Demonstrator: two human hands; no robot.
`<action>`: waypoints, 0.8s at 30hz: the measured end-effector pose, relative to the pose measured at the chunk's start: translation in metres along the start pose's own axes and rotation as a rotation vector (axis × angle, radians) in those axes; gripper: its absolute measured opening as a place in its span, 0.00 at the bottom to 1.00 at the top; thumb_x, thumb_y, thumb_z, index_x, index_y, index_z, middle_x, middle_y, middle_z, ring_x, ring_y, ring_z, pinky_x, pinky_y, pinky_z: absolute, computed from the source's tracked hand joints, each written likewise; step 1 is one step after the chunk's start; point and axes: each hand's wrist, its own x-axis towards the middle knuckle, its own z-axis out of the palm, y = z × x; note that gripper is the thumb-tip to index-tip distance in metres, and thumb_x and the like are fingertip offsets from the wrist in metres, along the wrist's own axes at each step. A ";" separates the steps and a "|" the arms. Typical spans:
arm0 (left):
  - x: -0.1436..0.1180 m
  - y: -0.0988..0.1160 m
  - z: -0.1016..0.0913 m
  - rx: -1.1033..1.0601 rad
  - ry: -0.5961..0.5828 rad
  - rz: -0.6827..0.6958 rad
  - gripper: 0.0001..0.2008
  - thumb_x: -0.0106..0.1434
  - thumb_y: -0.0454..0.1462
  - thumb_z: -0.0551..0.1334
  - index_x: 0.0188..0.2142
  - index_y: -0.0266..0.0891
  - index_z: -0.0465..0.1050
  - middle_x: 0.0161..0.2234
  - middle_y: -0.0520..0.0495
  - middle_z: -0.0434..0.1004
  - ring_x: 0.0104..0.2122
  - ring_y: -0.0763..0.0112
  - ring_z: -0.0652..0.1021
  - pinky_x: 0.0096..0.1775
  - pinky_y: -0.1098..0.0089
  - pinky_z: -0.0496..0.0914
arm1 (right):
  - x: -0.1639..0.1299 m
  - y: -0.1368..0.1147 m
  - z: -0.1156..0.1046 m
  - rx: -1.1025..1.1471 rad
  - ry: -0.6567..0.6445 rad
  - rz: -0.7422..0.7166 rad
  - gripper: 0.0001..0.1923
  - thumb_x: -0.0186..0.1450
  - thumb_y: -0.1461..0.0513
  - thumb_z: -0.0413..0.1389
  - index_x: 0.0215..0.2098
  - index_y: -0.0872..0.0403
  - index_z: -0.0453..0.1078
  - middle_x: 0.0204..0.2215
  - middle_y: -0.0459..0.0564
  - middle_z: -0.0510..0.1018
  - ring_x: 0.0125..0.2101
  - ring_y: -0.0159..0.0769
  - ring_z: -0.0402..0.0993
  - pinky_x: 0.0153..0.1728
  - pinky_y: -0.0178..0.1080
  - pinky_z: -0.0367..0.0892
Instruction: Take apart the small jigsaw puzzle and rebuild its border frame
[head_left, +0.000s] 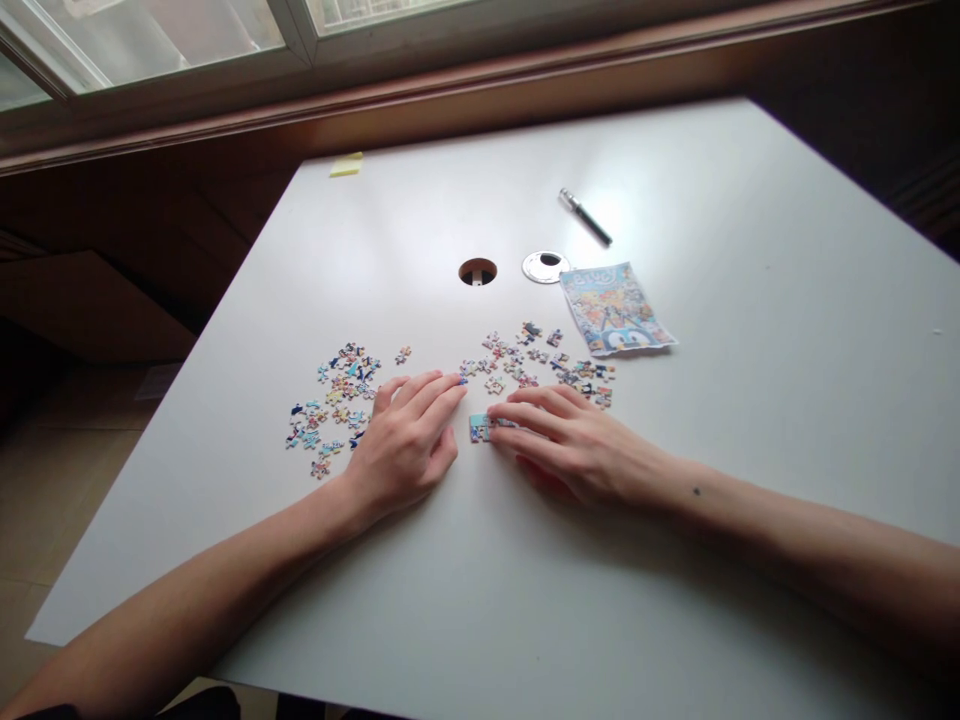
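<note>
My left hand (409, 435) rests on the white table with its fingers stretched out toward the right, palm down. Its fingertips reach a small blue jigsaw piece (463, 379) at the edge of the loose pieces; whether they press on it I cannot tell. My right hand (566, 440) has its fingers curled over a small joined section of jigsaw puzzle (478, 428) with a light blue top, gripping its right part. The thumb of that hand is hidden underneath. Loose jigsaw pieces (345, 390) lie left of my left hand, and another group of pieces (517, 360) lies beyond both hands.
A printed picture sheet (619, 310) lies behind the right-hand pieces. Near it are a round metal cover (545, 266), a round hole (478, 271) in the table (420, 590) and a dark pen (586, 217). A yellow sticky note (346, 164) is at the far edge.
</note>
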 end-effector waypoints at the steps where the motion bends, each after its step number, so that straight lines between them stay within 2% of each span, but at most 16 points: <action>1: 0.001 -0.001 0.000 -0.016 0.010 0.000 0.22 0.67 0.32 0.54 0.61 0.41 0.63 0.62 0.45 0.68 0.63 0.59 0.66 0.63 0.56 0.54 | 0.000 0.000 0.000 -0.010 0.016 -0.011 0.15 0.70 0.66 0.50 0.54 0.56 0.68 0.56 0.58 0.73 0.54 0.45 0.66 0.51 0.48 0.63; 4: 0.006 -0.003 -0.002 -0.041 0.072 -0.022 0.22 0.68 0.32 0.54 0.61 0.40 0.63 0.60 0.43 0.70 0.61 0.60 0.67 0.61 0.57 0.58 | -0.001 -0.002 -0.001 -0.049 0.097 -0.083 0.14 0.70 0.67 0.51 0.53 0.57 0.68 0.52 0.58 0.75 0.52 0.45 0.67 0.50 0.48 0.63; 7: 0.019 -0.004 -0.005 0.006 0.071 0.024 0.12 0.70 0.34 0.56 0.49 0.42 0.73 0.52 0.45 0.76 0.53 0.60 0.71 0.55 0.58 0.61 | -0.001 -0.006 -0.003 -0.072 0.128 -0.165 0.10 0.70 0.66 0.52 0.49 0.57 0.69 0.47 0.55 0.77 0.48 0.41 0.69 0.48 0.46 0.64; 9: 0.033 -0.001 -0.006 0.048 0.035 0.104 0.09 0.71 0.36 0.57 0.43 0.43 0.77 0.47 0.47 0.78 0.50 0.60 0.72 0.52 0.58 0.61 | -0.001 -0.008 -0.004 -0.080 0.117 -0.185 0.08 0.70 0.66 0.51 0.45 0.56 0.70 0.44 0.53 0.78 0.46 0.39 0.69 0.47 0.44 0.64; 15: 0.085 0.016 0.004 0.088 -0.018 0.227 0.08 0.70 0.38 0.60 0.43 0.47 0.79 0.46 0.46 0.77 0.47 0.60 0.70 0.46 0.60 0.59 | -0.003 -0.011 -0.006 -0.079 0.112 -0.199 0.06 0.69 0.66 0.51 0.37 0.56 0.70 0.38 0.52 0.78 0.38 0.37 0.69 0.43 0.42 0.65; 19: 0.106 0.013 -0.003 0.094 -0.080 0.280 0.08 0.69 0.40 0.62 0.46 0.49 0.78 0.48 0.47 0.77 0.47 0.60 0.71 0.47 0.60 0.58 | -0.005 -0.010 -0.005 -0.037 0.086 -0.141 0.10 0.68 0.67 0.51 0.46 0.57 0.71 0.44 0.54 0.78 0.45 0.39 0.70 0.45 0.44 0.66; 21: 0.110 0.004 -0.013 0.062 -0.048 0.232 0.10 0.70 0.38 0.61 0.49 0.47 0.77 0.46 0.48 0.78 0.46 0.63 0.72 0.47 0.61 0.58 | -0.006 -0.009 -0.004 -0.004 0.035 -0.089 0.15 0.69 0.67 0.50 0.53 0.58 0.68 0.48 0.57 0.76 0.49 0.41 0.69 0.47 0.45 0.66; 24: 0.108 -0.008 -0.027 0.027 0.032 0.117 0.09 0.70 0.36 0.59 0.46 0.45 0.77 0.44 0.50 0.80 0.44 0.65 0.74 0.48 0.63 0.59 | -0.005 -0.009 -0.004 0.013 -0.013 -0.040 0.19 0.69 0.66 0.49 0.58 0.58 0.65 0.52 0.59 0.74 0.52 0.44 0.68 0.50 0.48 0.65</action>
